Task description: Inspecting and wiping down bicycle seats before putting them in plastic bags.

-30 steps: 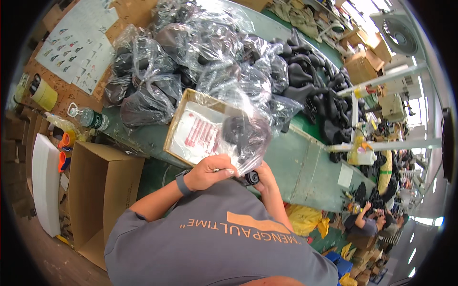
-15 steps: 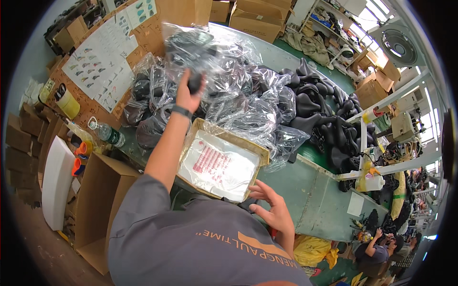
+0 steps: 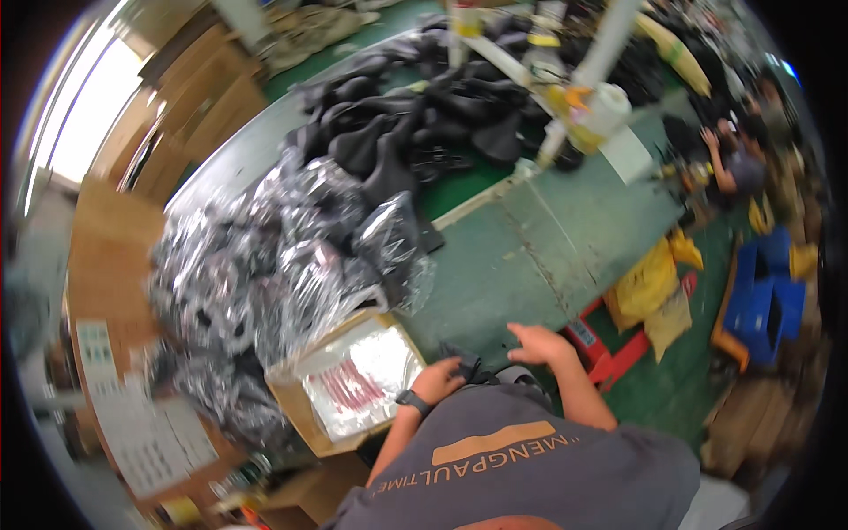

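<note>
Far to your left, sheets of printed paper (image 3: 146, 433) lie on a brown surface, blurred. Next to them a heap of black parts in clear plastic bags (image 3: 265, 265) covers the left part of the green table (image 3: 530, 256). Just below the heap sits an open cardboard box (image 3: 349, 384) with a shiny clear bag and a white sheet with red print lying in it.

Your left hand (image 3: 439, 382), a dark watch on its wrist, is closed around a small black object (image 3: 464, 364) at the near edge of the table, just right of the box. The object is dark and blurred, so you cannot tell what kind of part it is.

Your right hand (image 3: 541, 344) is just beside it, fingers spread fairly wide and flat over the table edge; whether it touches the black object is unclear.

Farther back on the table lies a pile of unbagged black saddles (image 3: 415, 132), with a white pipe frame (image 3: 574, 97) above it. To the right, on the floor, stand a yellow sack (image 3: 649, 283), a red pallet jack (image 3: 609, 353) and blue crates (image 3: 764, 305). Another person (image 3: 738, 163) crouches in the distance.
</note>
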Tool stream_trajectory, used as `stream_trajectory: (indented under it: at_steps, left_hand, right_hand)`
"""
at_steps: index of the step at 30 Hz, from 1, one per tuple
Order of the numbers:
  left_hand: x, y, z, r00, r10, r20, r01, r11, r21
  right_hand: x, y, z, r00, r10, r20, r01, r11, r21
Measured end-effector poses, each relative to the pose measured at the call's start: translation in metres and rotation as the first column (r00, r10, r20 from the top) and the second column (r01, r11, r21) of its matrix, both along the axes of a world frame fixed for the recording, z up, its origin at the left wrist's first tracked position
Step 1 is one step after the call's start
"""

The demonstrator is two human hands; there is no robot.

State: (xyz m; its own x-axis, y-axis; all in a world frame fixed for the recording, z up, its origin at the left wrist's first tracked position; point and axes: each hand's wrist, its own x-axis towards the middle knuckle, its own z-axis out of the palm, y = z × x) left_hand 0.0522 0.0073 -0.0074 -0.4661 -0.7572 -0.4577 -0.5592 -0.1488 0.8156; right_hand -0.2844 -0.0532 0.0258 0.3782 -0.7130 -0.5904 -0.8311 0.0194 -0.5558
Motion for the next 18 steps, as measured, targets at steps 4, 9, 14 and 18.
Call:
stream_trajectory:
  at_steps: [4,9,14,18]
  left_hand:
    - [-0.033,-0.011,-0.033,0.993,-0.121,-0.007,0.121,0.981,0.154]
    - [-0.056,-0.035,-0.011,0.895,0.428,0.130,-0.442,0.890,0.111]
    - [-0.073,-0.059,0.000,0.864,0.503,0.003,-0.479,0.821,0.312]
    - [-0.072,-0.148,0.020,0.854,0.519,0.039,-0.518,0.841,0.159]
  right_hand:
    - [-0.051,-0.119,-0.077,0.999,-0.038,0.019,0.040,0.991,-0.124]
    - [-0.075,-0.313,-0.138,0.701,-0.593,0.396,0.599,0.791,0.125]
    - [-0.111,-0.507,-0.223,0.447,-0.840,0.306,0.871,0.332,-0.362]
    - [-0.120,-0.568,-0.242,0.381,-0.865,0.327,0.924,0.343,-0.170]
